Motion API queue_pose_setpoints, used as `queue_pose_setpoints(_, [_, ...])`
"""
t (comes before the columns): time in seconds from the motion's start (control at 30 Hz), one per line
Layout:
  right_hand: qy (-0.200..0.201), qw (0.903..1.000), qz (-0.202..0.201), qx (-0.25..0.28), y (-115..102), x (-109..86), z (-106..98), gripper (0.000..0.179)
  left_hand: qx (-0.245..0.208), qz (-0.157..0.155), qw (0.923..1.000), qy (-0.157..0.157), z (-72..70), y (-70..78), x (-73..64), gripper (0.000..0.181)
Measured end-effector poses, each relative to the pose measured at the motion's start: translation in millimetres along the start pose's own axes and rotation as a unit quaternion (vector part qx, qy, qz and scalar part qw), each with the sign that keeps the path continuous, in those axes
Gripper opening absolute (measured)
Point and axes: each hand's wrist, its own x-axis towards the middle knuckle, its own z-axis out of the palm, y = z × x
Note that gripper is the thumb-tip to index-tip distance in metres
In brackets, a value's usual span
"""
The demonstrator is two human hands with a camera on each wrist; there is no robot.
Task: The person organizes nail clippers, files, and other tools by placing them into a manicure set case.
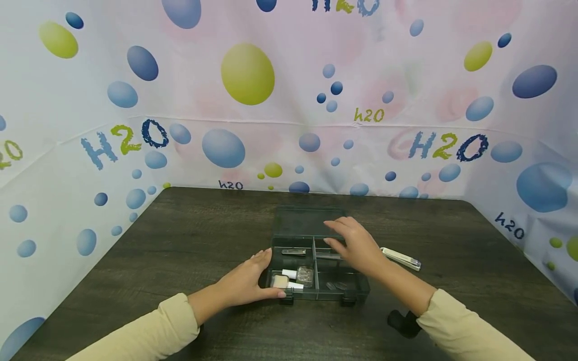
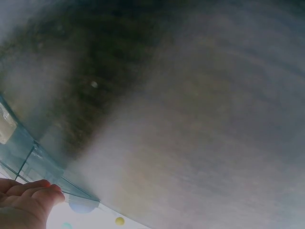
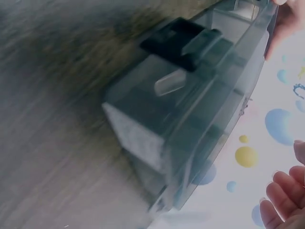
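A dark see-through plastic case [image 1: 340,297] stands on the table with its lid [image 1: 307,222] raised at the back. My left hand [image 1: 246,281] rests against its left side, fingers straight, thumb on the front rim. My right hand [image 1: 356,245] hovers over the back right compartment, fingers parted and holding nothing. In that compartment lies a slim metallic thing [image 1: 327,256], partly hidden. A nail clipper [image 1: 293,251] lies in the back left compartment. Front left holds nail polish bottles, one glittery [image 1: 304,276] and one beige [image 1: 280,282]. Small clear pieces [image 1: 336,286] lie front right.
A pale, long clipper-like tool [image 1: 401,258] lies on the dark wooden table [image 1: 217,220], right of the case. A black object [image 1: 403,323] sits by my right sleeve. A cloth printed with bubbles [image 1: 280,100] hangs behind the table and at both sides.
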Motion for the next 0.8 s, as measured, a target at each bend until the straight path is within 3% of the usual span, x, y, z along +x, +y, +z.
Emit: queue_pose_setpoints(0.8, [0.055,0.9975,0.045,0.001,47,-53.5,-24,0.037,0.001,-0.003,1.0,0.002,0.7,0.4,-0.3,0.099])
